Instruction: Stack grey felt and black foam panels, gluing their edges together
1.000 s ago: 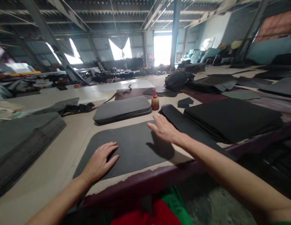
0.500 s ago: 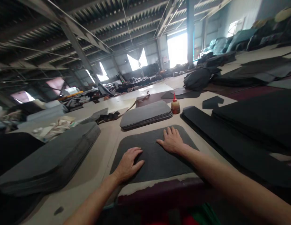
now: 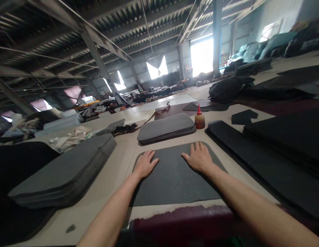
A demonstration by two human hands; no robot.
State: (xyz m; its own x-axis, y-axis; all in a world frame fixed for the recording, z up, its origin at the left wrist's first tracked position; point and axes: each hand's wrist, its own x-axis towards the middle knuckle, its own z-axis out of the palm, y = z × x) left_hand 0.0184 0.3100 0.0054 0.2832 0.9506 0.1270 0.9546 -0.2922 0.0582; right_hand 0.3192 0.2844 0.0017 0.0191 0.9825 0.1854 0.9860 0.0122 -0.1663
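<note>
A dark grey sheet (image 3: pixel 172 181) with rounded far corners lies flat on the table in front of me. My left hand (image 3: pixel 146 164) rests on its far left part, fingers stretched out and thumb apart. On the far right part lies my right hand (image 3: pixel 199 157), palm down with fingers spread. Neither hand grips anything. Just beyond the sheet sits a stack of similar grey rounded pieces (image 3: pixel 167 127). Beside that stack stands a squeeze bottle (image 3: pixel 199 120) with a red nozzle and amber-brown contents.
A thick pile of grey sheets (image 3: pixel 64 168) lies to the left. Long black pieces (image 3: pixel 252 157) and a larger dark stack (image 3: pixel 290 133) occupy the right. Crumpled cream cloth (image 3: pixel 74 139) lies at the back left. The table's near edge has torn maroon covering (image 3: pixel 185 216).
My left hand has slid forward over the sheet to its far left part. My right hand stays near the far right corner. The view has shifted slightly to the left.
</note>
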